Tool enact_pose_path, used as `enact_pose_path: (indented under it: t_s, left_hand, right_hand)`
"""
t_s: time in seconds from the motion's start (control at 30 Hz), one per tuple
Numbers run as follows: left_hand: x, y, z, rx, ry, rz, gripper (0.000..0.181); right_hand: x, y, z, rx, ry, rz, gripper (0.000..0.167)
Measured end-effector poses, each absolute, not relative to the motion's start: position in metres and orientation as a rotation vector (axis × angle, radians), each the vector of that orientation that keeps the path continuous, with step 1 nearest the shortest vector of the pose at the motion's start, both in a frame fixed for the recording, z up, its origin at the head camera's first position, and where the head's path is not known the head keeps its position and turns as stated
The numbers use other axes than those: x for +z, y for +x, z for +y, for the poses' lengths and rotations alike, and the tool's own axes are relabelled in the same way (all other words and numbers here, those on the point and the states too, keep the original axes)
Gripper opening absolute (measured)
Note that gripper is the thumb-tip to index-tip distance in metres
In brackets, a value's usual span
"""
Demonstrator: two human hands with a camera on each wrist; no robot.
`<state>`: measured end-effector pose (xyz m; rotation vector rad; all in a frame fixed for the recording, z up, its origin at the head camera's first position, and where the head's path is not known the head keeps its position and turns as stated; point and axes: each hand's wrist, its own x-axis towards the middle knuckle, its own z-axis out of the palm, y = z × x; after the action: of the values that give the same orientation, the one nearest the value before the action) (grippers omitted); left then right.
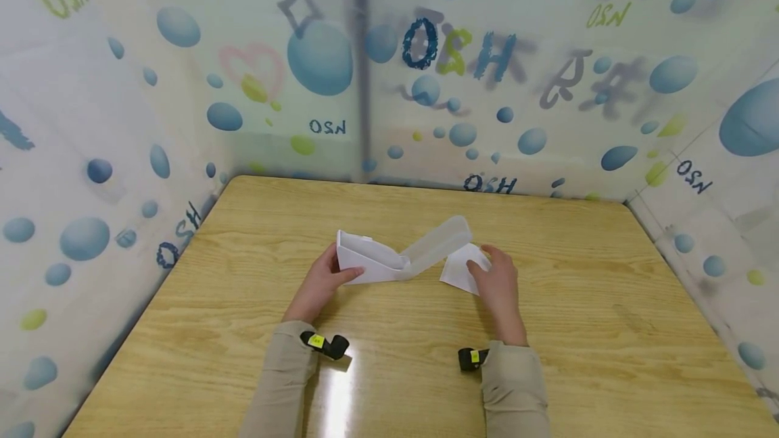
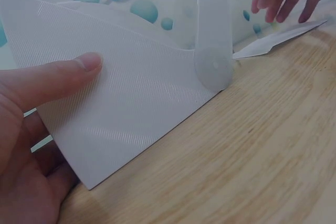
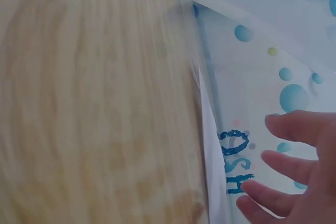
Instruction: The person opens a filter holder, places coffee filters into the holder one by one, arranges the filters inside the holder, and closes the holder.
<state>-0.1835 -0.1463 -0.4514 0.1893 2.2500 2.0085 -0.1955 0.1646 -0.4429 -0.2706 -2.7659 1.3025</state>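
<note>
A white ribbed plastic case (image 1: pixel 372 268), higher at its left end, stands on the table with its hinged translucent lid (image 1: pixel 439 243) swung up to the right. My left hand (image 1: pixel 321 281) grips the tall end, the thumb on the front wall and the fingers behind. In the left wrist view the round hinge of the lid (image 2: pixel 214 22) shows at the low end of the case (image 2: pixel 121 95). Right of the lid lies a flat white sheet (image 1: pixel 460 272), like paper. My right hand (image 1: pixel 499 282) hovers over it, fingers (image 3: pixel 294 124) spread and holding nothing.
The wooden table (image 1: pixel 578 303) has walls covered with a bubble-print sheet (image 1: pixel 523 86) at its back and sides. Each wrist wears a black strap (image 1: pixel 333 346) with a yellow label. A bright reflection lies on the near part of the table.
</note>
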Motion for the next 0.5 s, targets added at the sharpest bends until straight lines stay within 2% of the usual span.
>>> enact_pose_path:
  t_s: [0.23,0.5]
  left_hand:
    - [-0.472,-0.194,-0.149,2.017,0.156,2.242,0.054]
    - [-0.476,-0.194,-0.149,2.038,0.169,2.257,0.056]
  right_hand:
    - [-0.443,-0.194,0.167,1.259,-0.26,-2.87,0.053]
    - [-0.444,-0.195,0.168,1.149,-0.194,-2.981,0.052]
